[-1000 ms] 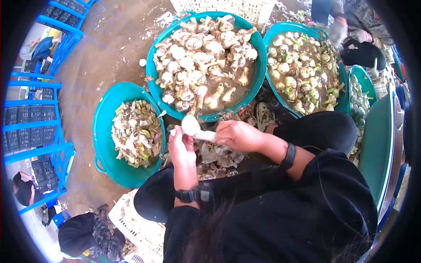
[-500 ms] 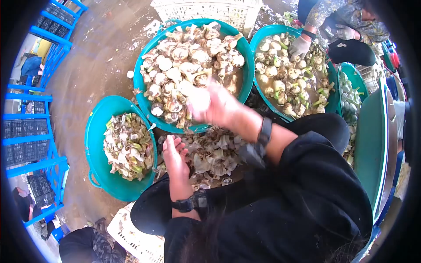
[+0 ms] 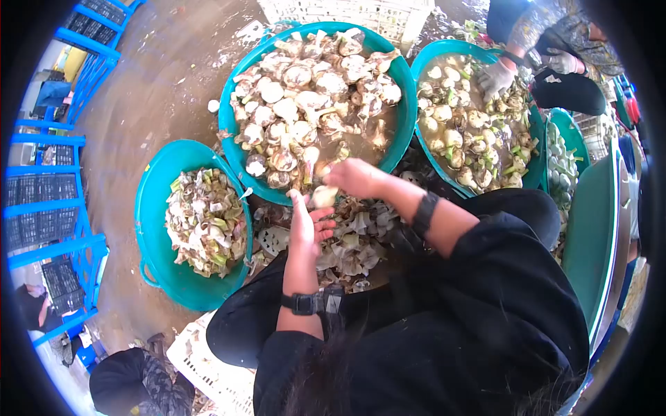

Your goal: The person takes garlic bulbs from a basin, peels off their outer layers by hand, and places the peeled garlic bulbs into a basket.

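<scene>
Just in front of the large teal tub (image 3: 409, 104), my right hand (image 3: 357, 178) is closed around the upper end of a pale, blurred garlic bulb (image 3: 324, 197). My left hand (image 3: 303, 222) is open below it, palm towards the bulb and fingers apart. The bulb sits between the two hands; whether the left fingers touch it I cannot tell. Unpeeled garlic bulbs (image 3: 298, 76) with brown skins are heaped in the large tub, in muddy water. Loose peeled skins (image 3: 354, 243) lie in a pile beneath my hands.
A smaller teal tub (image 3: 149, 208) at the left holds peelings. At the right, a co-worker's gloved hand (image 3: 496, 80) reaches into another teal tub (image 3: 423, 59) of cleaner bulbs. White crates (image 3: 354, 14) stand behind, and blue racks (image 3: 52, 184) line the left side.
My right hand has drawn back from over the large tub towards my left hand, with a bulb now visible at its fingers. My left hand has risen slightly and shifted right.
</scene>
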{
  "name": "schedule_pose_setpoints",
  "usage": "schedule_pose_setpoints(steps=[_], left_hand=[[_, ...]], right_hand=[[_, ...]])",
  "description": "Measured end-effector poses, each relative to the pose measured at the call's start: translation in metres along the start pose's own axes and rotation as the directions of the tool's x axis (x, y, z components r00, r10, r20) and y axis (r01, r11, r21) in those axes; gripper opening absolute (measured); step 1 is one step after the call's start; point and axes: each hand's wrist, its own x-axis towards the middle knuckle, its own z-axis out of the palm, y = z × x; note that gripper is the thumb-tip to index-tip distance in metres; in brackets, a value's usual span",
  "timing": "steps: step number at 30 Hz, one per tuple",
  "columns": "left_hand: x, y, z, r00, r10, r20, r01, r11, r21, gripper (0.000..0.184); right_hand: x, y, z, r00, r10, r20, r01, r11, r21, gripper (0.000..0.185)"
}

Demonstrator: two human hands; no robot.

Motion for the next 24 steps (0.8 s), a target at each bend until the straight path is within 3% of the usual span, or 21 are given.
schedule_pose_setpoints(steps=[1,3,4,5,6,8,11,12,13,14,15,17,19,21,22,23,24], left_hand=[[0.002,0.002,-0.001,0.993,-0.001,0.122,0.002,1.0,-0.013,0.061],[0.006,-0.001,-0.004,0.995,0.028,0.091,-0.025,0.999,-0.031,0.055],[0.007,-0.001,-0.005,0.981,0.189,0.032,-0.191,0.979,0.072,0.05],[0.006,-0.001,-0.004,0.937,0.351,-0.006,-0.344,0.921,0.182,0.045],[-0.002,0.001,0.0,0.932,0.363,-0.012,-0.356,0.919,0.172,0.035],[-0.001,-0.006,-0.002,0.913,0.409,-0.004,-0.398,0.891,0.218,0.033],[-0.002,-0.009,0.002,0.908,0.416,-0.042,-0.4,0.894,0.202,0.029],[-0.003,-0.008,0.001,0.921,0.389,0.003,-0.384,0.908,0.167,0.029],[-0.005,-0.008,-0.001,0.932,0.359,0.049,-0.362,0.923,0.134,0.029],[-0.007,-0.009,-0.003,0.923,0.37,0.11,-0.378,0.923,0.07,0.025],[-0.008,-0.009,-0.004,0.921,0.372,0.115,-0.381,0.922,0.069,0.025],[-0.01,-0.008,-0.004,0.852,0.492,0.18,-0.492,0.869,-0.046,0.03],[-0.005,-0.008,-0.011,0.825,0.484,0.293,-0.498,0.867,-0.028,0.043],[-0.018,0.001,-0.005,0.919,0.322,0.226,-0.348,0.934,0.084,0.048],[-0.031,0.015,-0.008,0.968,0.156,0.198,-0.244,0.771,0.588,0.049],[-0.028,0.008,-0.009,0.921,0.274,0.277,-0.388,0.705,0.593,0.045],[-0.026,0.002,-0.01,0.808,0.43,0.403,-0.588,0.547,0.596,0.047]], right_hand=[[-0.005,-0.018,-0.002,0.979,-0.205,-0.01,0.204,0.976,-0.077,0.026],[-0.022,-0.065,-0.014,0.999,0.04,0.029,-0.038,0.997,-0.068,0.026],[-0.025,-0.072,-0.015,0.993,-0.019,0.117,0.05,0.963,-0.264,0.026],[-0.028,-0.077,-0.013,0.991,-0.035,0.133,0.073,0.954,-0.291,0.024],[-0.03,-0.083,-0.011,0.99,0.019,0.142,0.028,0.946,-0.323,0.024],[-0.033,-0.09,-0.008,0.986,0.073,0.148,-0.016,0.934,-0.357,0.024],[-0.035,-0.085,-0.004,0.994,0.102,0.034,-0.09,0.96,-0.263,0.026],[-0.034,-0.075,-0.002,0.941,0.312,0.129,-0.327,0.937,0.124,0.026],[-0.036,-0.068,0.0,0.844,0.448,0.294,-0.536,0.708,0.46,0.027],[-0.039,-0.064,0.001,0.779,0.479,0.405,-0.62,0.492,0.611,0.027],[-0.042,-0.061,0.004,0.78,0.482,0.399,-0.618,0.494,0.611,0.027],[-0.049,-0.06,0.01,0.849,0.401,0.345,-0.482,0.319,0.816,0.027],[-0.052,-0.061,0.01,0.944,0.285,0.168,-0.327,0.727,0.603,0.026],[-0.053,-0.062,0.009,0.987,0.132,-0.086,-0.094,0.932,0.35,0.025],[-0.053,-0.062,0.015,0.951,0.017,-0.308,0.055,0.973,0.225,0.026],[-0.053,-0.062,0.018,0.939,0.054,-0.339,-0.014,0.993,0.12,0.025],[-0.05,-0.056,0.022,0.935,0.221,-0.278,-0.144,0.951,0.273,0.025]])
